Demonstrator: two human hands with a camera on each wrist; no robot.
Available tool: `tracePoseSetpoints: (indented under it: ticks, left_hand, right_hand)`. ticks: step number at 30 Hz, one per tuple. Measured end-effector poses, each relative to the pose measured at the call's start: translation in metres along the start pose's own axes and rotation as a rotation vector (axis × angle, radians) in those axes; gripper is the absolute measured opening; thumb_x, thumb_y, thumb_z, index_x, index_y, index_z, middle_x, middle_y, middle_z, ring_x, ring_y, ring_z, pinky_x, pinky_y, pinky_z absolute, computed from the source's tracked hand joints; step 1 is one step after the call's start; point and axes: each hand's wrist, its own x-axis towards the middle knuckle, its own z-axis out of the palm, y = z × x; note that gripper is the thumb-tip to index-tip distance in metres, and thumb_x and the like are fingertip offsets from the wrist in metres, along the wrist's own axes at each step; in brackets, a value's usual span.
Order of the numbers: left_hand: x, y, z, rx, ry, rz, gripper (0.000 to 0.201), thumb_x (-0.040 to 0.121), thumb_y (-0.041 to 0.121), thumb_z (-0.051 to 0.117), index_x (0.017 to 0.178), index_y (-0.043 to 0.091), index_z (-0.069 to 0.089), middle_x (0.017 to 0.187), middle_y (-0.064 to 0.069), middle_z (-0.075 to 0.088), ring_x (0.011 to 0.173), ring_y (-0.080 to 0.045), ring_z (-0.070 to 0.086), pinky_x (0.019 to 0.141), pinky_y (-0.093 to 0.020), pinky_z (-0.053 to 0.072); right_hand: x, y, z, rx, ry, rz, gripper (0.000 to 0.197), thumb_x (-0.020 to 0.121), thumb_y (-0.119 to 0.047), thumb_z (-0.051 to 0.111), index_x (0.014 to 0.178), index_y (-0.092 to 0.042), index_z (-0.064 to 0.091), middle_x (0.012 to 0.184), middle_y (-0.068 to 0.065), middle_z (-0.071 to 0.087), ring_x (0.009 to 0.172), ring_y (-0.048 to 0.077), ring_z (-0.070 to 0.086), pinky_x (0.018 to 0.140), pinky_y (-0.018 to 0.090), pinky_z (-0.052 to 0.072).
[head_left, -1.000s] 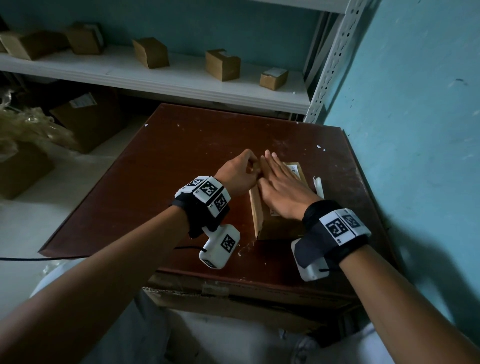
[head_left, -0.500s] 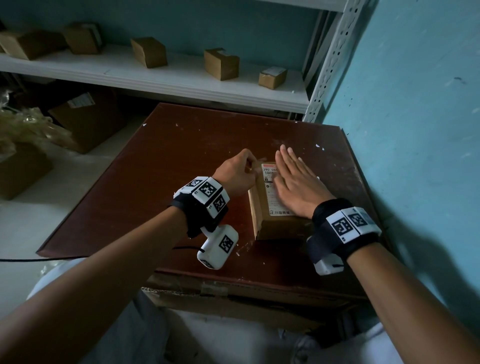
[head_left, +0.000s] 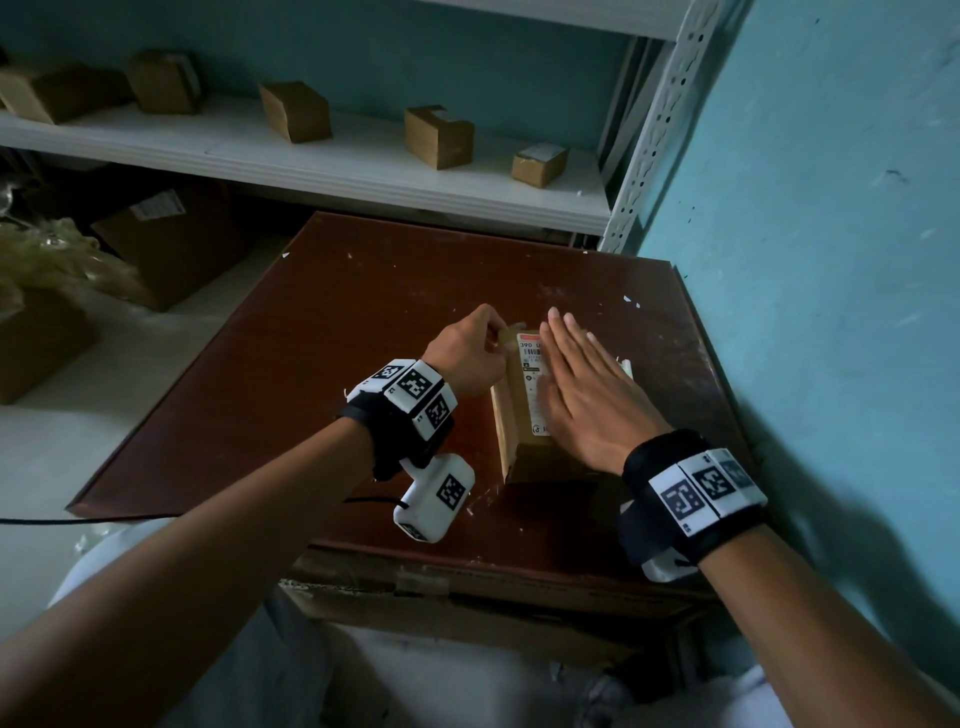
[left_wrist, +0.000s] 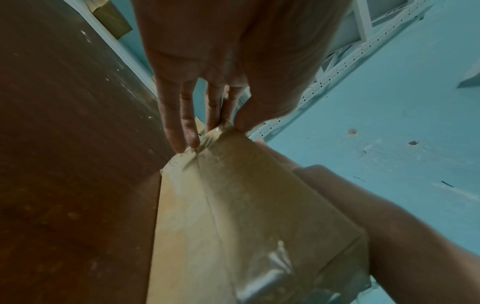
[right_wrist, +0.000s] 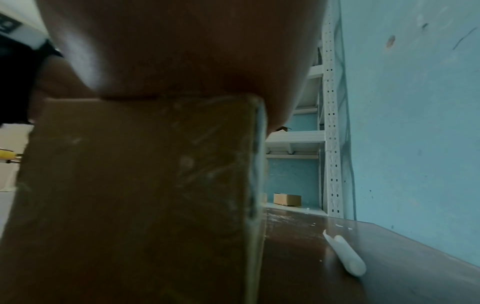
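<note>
A small taped cardboard box (head_left: 519, 415) with a white shipping label (head_left: 534, 364) on top stands on the dark red table (head_left: 337, 338). My right hand (head_left: 582, 384) lies flat on the box top, fingers straight, covering most of the label. My left hand (head_left: 472, 348) is at the box's far left corner. In the left wrist view its thumb and fingers (left_wrist: 221, 121) pinch a loose end of clear tape (left_wrist: 218, 131) at the corner of the box (left_wrist: 246, 216). The right wrist view shows the palm resting on the box (right_wrist: 145, 185).
A rolled strip of white paper (right_wrist: 345, 255) lies on the table right of the box, near the blue wall (head_left: 831, 260). A white shelf (head_left: 311, 166) behind the table carries several small cardboard boxes. Larger boxes (head_left: 156, 234) sit on the floor at left.
My right hand slid from the box's left edge towards the right and nearer me, uncovering the label's left strip. The left hand kept its place at the far corner.
</note>
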Motion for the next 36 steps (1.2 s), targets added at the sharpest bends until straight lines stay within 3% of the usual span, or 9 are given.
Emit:
tracePoseSetpoints:
  ticks: [5,10,16,24,29,33,36]
  left_hand:
    - [0.001,-0.001,0.000,-0.021,-0.029,0.003,0.018,0.095,0.029,0.054,0.111,0.022,0.051,0.106,0.002,0.059,0.091,-0.020,0.063,0.081,-0.040,0.057]
    - [0.001,-0.002,0.000,-0.009,-0.034,0.031,0.019,0.096,0.025,0.051,0.114,0.020,0.051,0.109,0.000,0.059,0.091,-0.020,0.060,0.074,-0.033,0.053]
    - [0.001,0.000,0.000,0.005,-0.029,0.035,0.018,0.096,0.022,0.049,0.114,0.020,0.052,0.109,-0.002,0.061,0.093,-0.021,0.061,0.082,-0.039,0.055]
    - [0.000,0.001,0.001,0.035,0.001,0.043,0.019,0.093,0.022,0.051,0.111,0.018,0.052,0.106,-0.004,0.064,0.094,-0.024,0.061,0.086,-0.045,0.052]
    - [0.001,0.003,0.001,0.052,-0.008,0.033,0.024,0.090,0.019,0.053,0.114,0.019,0.052,0.109,-0.004,0.063,0.097,-0.023,0.061,0.087,-0.044,0.053]
    - [0.001,0.003,0.002,0.045,-0.002,0.038,0.023,0.092,0.019,0.054,0.115,0.018,0.052,0.108,-0.003,0.062,0.096,-0.022,0.060,0.086,-0.043,0.054]
    - [0.001,0.002,0.003,0.043,0.004,0.039,0.021,0.093,0.020,0.054,0.113,0.018,0.052,0.107,-0.002,0.061,0.095,-0.019,0.060,0.086,-0.041,0.054]
  right_hand:
    - [-0.005,-0.014,-0.001,0.099,-0.009,-0.088,0.063,0.101,-0.044,0.004,0.155,-0.015,-0.013,0.162,0.003,-0.018,0.149,0.013,-0.017,0.122,0.031,-0.005]
    - [0.004,-0.019,0.001,0.149,-0.049,-0.056,0.063,0.103,-0.046,0.006,0.155,-0.016,-0.012,0.163,0.003,-0.017,0.149,0.013,-0.017,0.123,0.033,-0.003]
    - [0.015,-0.026,-0.005,0.192,-0.083,-0.004,0.061,0.104,-0.038,0.008,0.155,-0.011,-0.011,0.163,0.006,-0.019,0.149,0.013,-0.019,0.121,0.029,-0.009]
    - [0.031,-0.019,-0.008,0.290,-0.119,0.065,0.057,0.106,-0.036,0.009,0.156,-0.014,-0.008,0.163,-0.001,-0.019,0.148,0.007,-0.019,0.119,0.025,-0.011]
    - [0.032,-0.017,-0.011,0.330,-0.125,0.085,0.057,0.106,-0.037,0.010,0.156,-0.016,-0.006,0.163,-0.003,-0.018,0.147,0.005,-0.018,0.115,0.023,-0.012]
    - [0.034,-0.010,-0.013,0.276,-0.130,0.115,0.057,0.106,-0.039,0.006,0.156,-0.016,-0.008,0.162,-0.003,-0.020,0.148,0.007,-0.018,0.121,0.031,-0.009]
    - [0.036,-0.002,-0.011,0.238,-0.117,0.137,0.057,0.106,-0.039,0.005,0.155,-0.014,-0.008,0.162,0.000,-0.020,0.148,0.008,-0.017,0.120,0.027,-0.010]
